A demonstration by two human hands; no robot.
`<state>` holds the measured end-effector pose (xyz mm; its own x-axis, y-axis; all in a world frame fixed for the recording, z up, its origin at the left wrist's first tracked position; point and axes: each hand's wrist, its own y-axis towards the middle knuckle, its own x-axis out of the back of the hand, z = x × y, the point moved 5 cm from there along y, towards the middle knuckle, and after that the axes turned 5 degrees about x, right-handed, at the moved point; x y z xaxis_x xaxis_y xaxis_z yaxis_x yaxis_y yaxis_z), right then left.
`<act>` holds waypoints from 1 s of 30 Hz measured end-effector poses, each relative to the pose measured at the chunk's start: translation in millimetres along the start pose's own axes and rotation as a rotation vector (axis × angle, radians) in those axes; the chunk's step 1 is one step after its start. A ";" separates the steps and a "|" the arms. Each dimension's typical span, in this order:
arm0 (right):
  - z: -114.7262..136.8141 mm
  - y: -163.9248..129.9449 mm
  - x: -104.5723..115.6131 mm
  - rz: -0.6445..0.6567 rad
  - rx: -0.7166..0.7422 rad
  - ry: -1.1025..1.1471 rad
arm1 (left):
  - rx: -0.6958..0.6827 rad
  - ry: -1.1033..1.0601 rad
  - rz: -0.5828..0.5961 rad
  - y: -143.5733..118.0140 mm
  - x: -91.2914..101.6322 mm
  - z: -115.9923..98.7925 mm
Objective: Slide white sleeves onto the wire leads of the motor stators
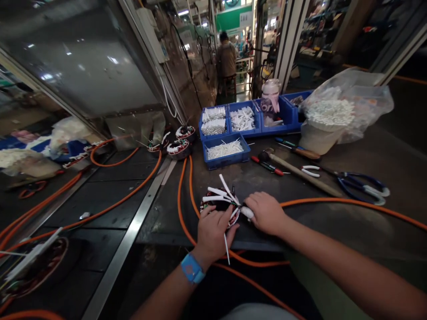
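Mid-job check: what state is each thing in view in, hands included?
Left hand: fingers bent, on the wound coil.
Right hand: fingers bent beside the coil; grip partly hidden.
Wound coil: partly covered by the left hand.
White sleeves: sticking out from the coil.
Front blue tray: holding thin white tubes.
Bottle: upright.
Blue-handled tool: lying, handles apart.
Wooden-handled tool: lying down.
Plastic bag: loose, crumpled.
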<state>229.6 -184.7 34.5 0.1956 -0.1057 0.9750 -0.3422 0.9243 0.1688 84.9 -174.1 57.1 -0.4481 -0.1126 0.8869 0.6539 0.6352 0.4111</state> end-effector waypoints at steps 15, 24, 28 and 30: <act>-20.0 11.9 6.1 -0.033 0.125 0.147 | -0.084 -0.067 -0.272 -4.4 0.5 0.4; -255.7 -40.4 133.9 -0.604 -0.782 -0.291 | -0.103 -0.075 -0.340 -1.6 1.3 2.8; -292.3 -56.3 141.0 -0.634 -0.792 -0.217 | -0.104 -0.080 -0.355 -1.8 2.1 2.8; -294.8 -61.6 142.8 -0.737 -0.816 -0.127 | -0.116 -0.072 -0.348 -2.0 2.2 2.5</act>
<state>549.6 -148.6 120.7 -0.0098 -0.7230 0.6908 0.5372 0.5789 0.6134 81.1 -173.8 57.7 -0.6948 -0.2505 0.6742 0.5173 0.4772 0.7104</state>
